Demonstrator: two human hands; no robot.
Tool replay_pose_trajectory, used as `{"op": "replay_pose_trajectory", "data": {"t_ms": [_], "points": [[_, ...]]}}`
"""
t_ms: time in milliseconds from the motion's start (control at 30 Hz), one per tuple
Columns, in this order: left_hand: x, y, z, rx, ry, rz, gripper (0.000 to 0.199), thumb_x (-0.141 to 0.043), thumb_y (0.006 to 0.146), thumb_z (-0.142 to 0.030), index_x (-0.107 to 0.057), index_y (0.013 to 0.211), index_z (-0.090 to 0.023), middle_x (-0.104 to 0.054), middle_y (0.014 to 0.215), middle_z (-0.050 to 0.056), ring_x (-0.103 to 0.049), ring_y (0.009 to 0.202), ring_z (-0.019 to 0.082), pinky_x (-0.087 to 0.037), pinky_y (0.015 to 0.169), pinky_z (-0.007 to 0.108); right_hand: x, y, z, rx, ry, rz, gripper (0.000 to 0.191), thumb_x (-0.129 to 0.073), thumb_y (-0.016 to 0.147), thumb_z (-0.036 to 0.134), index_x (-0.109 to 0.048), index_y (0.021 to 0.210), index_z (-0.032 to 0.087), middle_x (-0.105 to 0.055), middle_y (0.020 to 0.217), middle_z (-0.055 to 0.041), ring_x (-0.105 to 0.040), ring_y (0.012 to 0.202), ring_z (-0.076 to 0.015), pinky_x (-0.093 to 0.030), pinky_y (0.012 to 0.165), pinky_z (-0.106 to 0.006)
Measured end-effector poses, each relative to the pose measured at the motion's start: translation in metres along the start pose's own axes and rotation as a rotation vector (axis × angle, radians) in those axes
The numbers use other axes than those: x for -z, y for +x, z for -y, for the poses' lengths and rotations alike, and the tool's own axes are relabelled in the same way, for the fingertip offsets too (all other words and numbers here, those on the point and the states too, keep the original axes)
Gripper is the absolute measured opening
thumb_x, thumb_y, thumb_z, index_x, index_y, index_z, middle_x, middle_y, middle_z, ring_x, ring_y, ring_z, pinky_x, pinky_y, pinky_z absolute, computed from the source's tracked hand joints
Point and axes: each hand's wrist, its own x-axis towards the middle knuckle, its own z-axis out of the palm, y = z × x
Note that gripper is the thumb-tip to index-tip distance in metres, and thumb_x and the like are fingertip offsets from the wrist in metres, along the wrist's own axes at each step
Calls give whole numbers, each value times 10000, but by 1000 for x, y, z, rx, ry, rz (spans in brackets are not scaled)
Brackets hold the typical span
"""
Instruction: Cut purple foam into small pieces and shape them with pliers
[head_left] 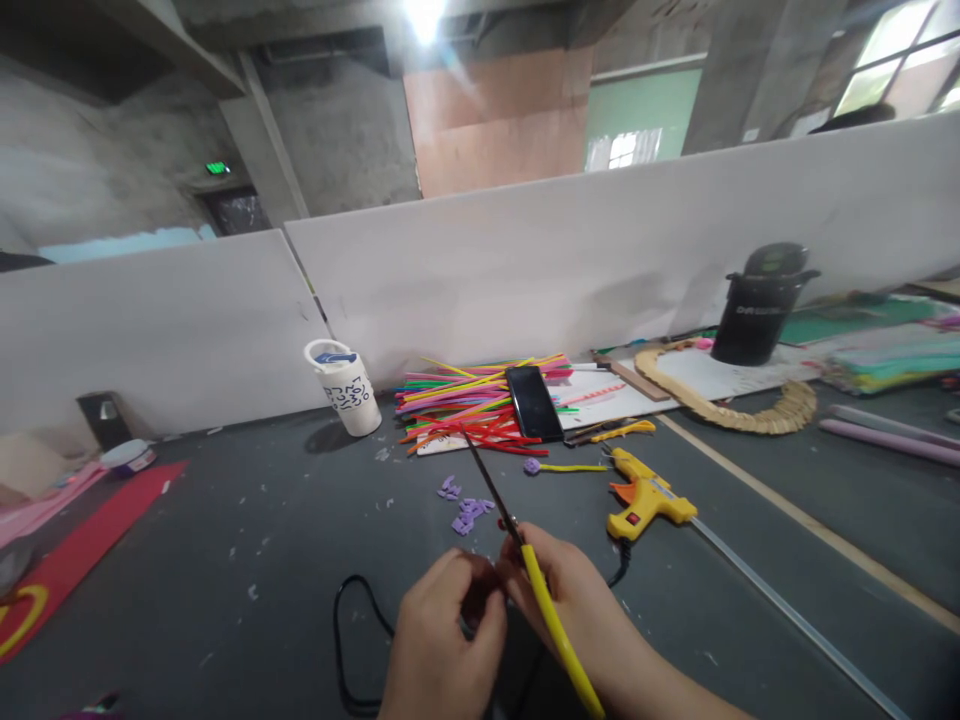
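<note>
My right hand [574,590] holds a pair of scissors [555,620] with a yellow handle and long dark blades. The blades point up and away over the table, and appear closed. My left hand [450,635] is closed in a pinch, its fingertips meeting those of my right hand. Whatever lies between the fingertips is hidden; a tiny dark red bit shows by the blades. Just beyond the hands lie small purple pieces [471,515]. A yellow stem with a purple ball tip [574,468] and a yellow glue gun [645,497] lie to the right.
Colourful pipe cleaners [457,400] lie in a heap at the back, with a black phone [534,403] on them. A white cup [349,395] stands left, a small black bin [754,310] right. A black cable [339,640] loops beside my left hand. A white partition [487,280] runs behind.
</note>
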Motion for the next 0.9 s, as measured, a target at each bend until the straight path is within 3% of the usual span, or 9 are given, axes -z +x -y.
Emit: {"op": "replay_pose_trajectory", "data": {"t_ms": [233,400,567,767,900], "points": [[1,-2,5,-170,175,-36,159,-450,762,-93,-552,708,-202,-598,659,35,-569,618,170,-408,556,271,0,0,1,6,7,2,105,-436,763,242,-414,665,210,-516,620,22,-448,576,-122,-391,540,-227],[3,-2,8,-239,239,-1,180,-423,783,-78,-521,696,-200,-594,646,36,-572,609,169,-413,552,264,0,1,1,12,-41,-2,133,-408,779,278,-409,663,214,-503,608,19,-434,562,-127,-381,532,-234],[7,3,3,-122,178,64,168,-447,767,-77,-559,712,-189,-623,678,41,-606,633,173,-449,569,258,0,0,-2,26,-65,3,89,-413,766,234,-409,679,216,-521,633,15,-461,579,-134,-370,542,-230],[6,4,0,47,26,50,157,-488,700,-67,-597,714,-180,-648,669,21,-629,633,180,-476,605,276,2,-2,-2,23,-185,20,98,-434,701,129,-449,754,210,-574,695,2,-497,617,-143,-363,572,-230],[3,3,1,72,-43,44,180,-489,659,-44,-594,679,-188,-626,635,-4,-604,599,162,-462,586,255,1,-3,-1,17,-258,14,86,-426,706,134,-434,746,210,-578,694,-5,-489,612,-145,-344,560,-234]]}}
